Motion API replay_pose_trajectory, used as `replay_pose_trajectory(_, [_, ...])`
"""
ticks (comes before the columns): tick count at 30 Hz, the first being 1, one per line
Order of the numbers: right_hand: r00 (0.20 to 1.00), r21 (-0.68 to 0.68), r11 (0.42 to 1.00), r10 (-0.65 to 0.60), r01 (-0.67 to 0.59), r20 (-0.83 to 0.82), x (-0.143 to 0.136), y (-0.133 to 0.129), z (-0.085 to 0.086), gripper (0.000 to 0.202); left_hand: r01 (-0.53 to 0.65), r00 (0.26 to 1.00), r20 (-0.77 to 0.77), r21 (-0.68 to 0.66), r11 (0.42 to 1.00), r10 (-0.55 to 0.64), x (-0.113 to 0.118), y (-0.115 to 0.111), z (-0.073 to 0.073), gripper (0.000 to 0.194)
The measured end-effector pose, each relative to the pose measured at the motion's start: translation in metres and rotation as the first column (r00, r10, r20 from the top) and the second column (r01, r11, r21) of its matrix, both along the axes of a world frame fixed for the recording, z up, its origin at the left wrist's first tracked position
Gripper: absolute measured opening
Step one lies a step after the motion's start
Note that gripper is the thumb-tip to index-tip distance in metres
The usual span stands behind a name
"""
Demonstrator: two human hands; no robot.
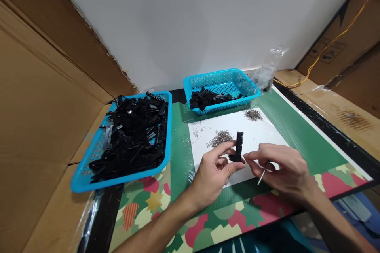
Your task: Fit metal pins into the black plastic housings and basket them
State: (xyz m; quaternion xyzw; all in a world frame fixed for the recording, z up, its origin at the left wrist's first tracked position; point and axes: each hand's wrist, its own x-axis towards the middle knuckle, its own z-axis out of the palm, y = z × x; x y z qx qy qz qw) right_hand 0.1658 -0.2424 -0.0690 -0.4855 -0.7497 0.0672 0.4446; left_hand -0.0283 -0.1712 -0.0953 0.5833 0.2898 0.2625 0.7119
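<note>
Between the thumb and fingers of my left hand [212, 172] stands a black plastic part [239, 144], held upright above a white sheet [204, 166]. My right hand [282, 170] is closed around a thin metal rod-like tool [263, 174], its tip pointing down toward me. The thumb and forefinger of that hand pinch close beside the foot of the black part; whether a small piece is between them is too small to tell. Behind my left hand lies a pile of small metal pieces [222, 137], and a second pile [253, 115] sits farther back on the sheet.
A blue basket [170, 134] heaped with black plastic parts stands at the left. Another blue basket [243, 75] with fewer parts is at the back, beside a clear plastic bag [265, 76]. Cardboard walls [44, 87] flank the table, and a yellow cable [335, 43] hangs at right.
</note>
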Motion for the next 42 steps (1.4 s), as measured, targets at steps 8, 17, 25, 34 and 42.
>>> replay_pose_trajectory(8, [0.994, 0.020, 1.000, 0.001, -0.003, 0.107, 0.003, -0.001, 0.003, 0.019, -0.027, 0.998, -0.053, 0.031, 0.999, 0.029, 0.001, 0.000, 0.002, 0.047])
replay_pose_trajectory(17, [0.991, 0.006, 1.000, 0.017, -0.018, 0.131, 0.003, 0.000, 0.002, 0.022, -0.023, 0.996, -0.079, 0.061, 0.998, 0.028, 0.000, 0.000, 0.000, 0.049])
replay_pose_trajectory(25, [0.993, -0.032, 0.998, 0.057, -0.054, 0.108, 0.005, 0.003, -0.002, 0.019, -0.014, 0.996, -0.092, 0.087, 0.996, 0.022, 0.000, 0.001, 0.001, 0.050])
replay_pose_trajectory(34, [0.995, -0.223, 0.970, 0.094, -0.099, -0.033, 0.011, 0.001, 0.004, 0.011, 0.141, 0.988, -0.067, 0.049, 0.989, -0.138, -0.004, 0.002, 0.005, 0.051])
replay_pose_trajectory(42, [0.994, -0.114, 0.987, 0.109, -0.111, -0.025, 0.014, 0.002, -0.001, 0.017, 0.218, 0.969, -0.168, 0.239, 0.946, -0.181, -0.006, 0.003, 0.013, 0.056])
